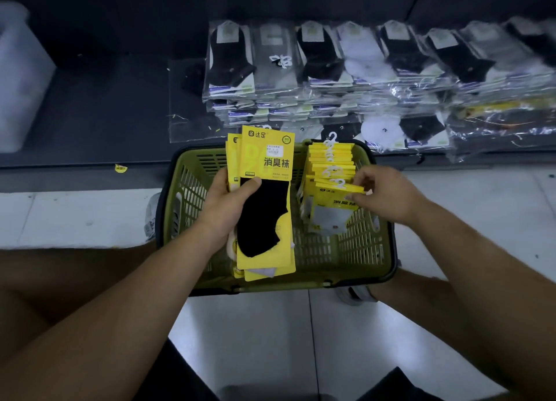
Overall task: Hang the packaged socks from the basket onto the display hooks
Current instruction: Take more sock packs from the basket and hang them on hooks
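Hands (224,208) around flat, glossy yellow sock packs (270,157)

Left hand (224,208) and right hand (388,196) bare; forearms uncovered. Black shorts (388,387). Light grey shoe (356,295).

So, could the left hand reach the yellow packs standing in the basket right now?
Probably not usefully: the left hand grips a stack of sock packs, so its fingers are taken. Nothing covers the standing packs, and the right hand pinches the front pack.

Green plastic basket (365,244), glossy yellow pkgs (264,160)
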